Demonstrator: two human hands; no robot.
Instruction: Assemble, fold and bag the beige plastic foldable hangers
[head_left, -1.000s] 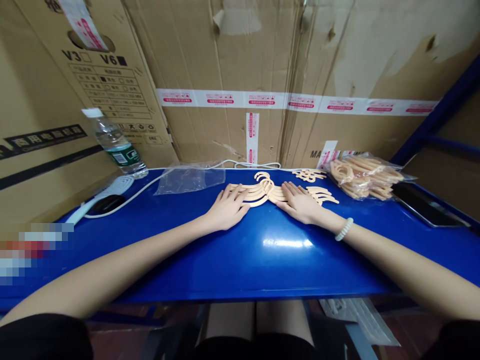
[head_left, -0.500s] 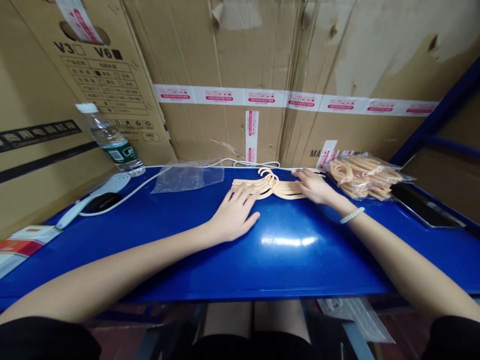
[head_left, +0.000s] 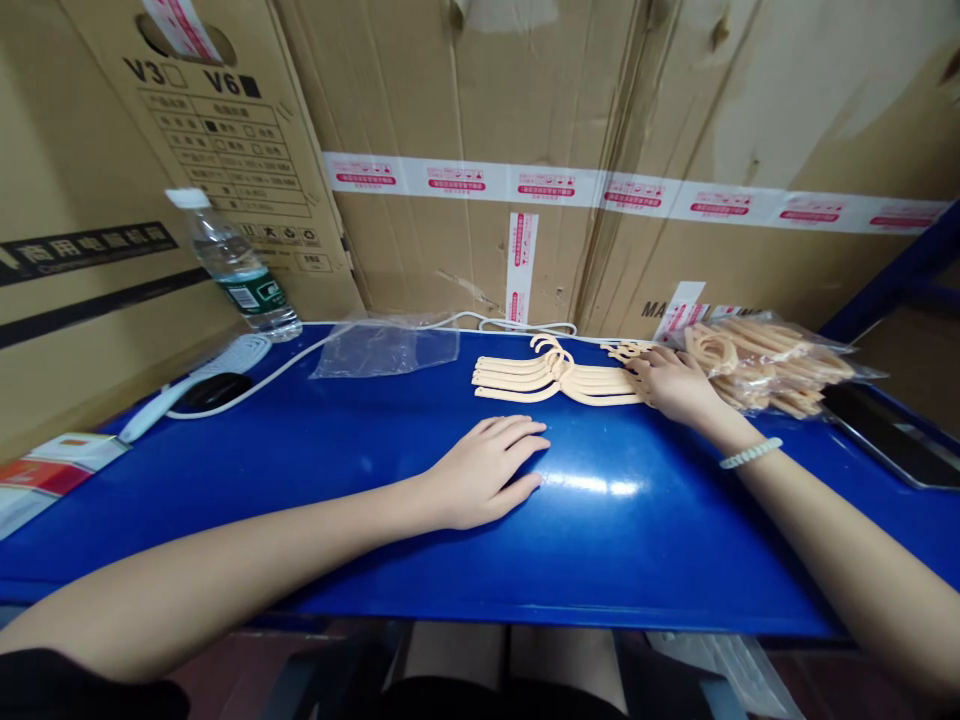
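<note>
Only the head view here, so a lot is getting cut off: both forearms are running out of the bottom corners, the dark flat device [head_left: 892,440] at the right edge is only partly showing, and the black object [head_left: 217,390] beside the white cable [head_left: 285,368] is too dim to identify. The right hand's [head_left: 675,385] fingertips are covering the spot where they're meeting the loose hangers [head_left: 626,350], so I can't tell if it's actually pinching one or just touching. That hand is reaching forward with its fingers bent, sitting between the right end of the stack of small beige hangers [head_left: 547,372] and the clear bag of hangers [head_left: 772,355], with a white bead bracelet [head_left: 750,453] on the wrist. The left hand [head_left: 491,470] is lying palm down on the blue table [head_left: 337,520], fingers spread loosely, gripping nothing, near the stack but not touching it. The stack is lying flat toward the back of the table, with an empty plastic bag [head_left: 386,347] to its left. As for writing, the cardboard box [head_left: 225,150] is showing "V3" and "V6", another is showing "MA" before tape covers it, and the print on the water bottle's [head_left: 236,270] green label and the red-and-white tape [head_left: 540,187] is too tiny to read.
</note>
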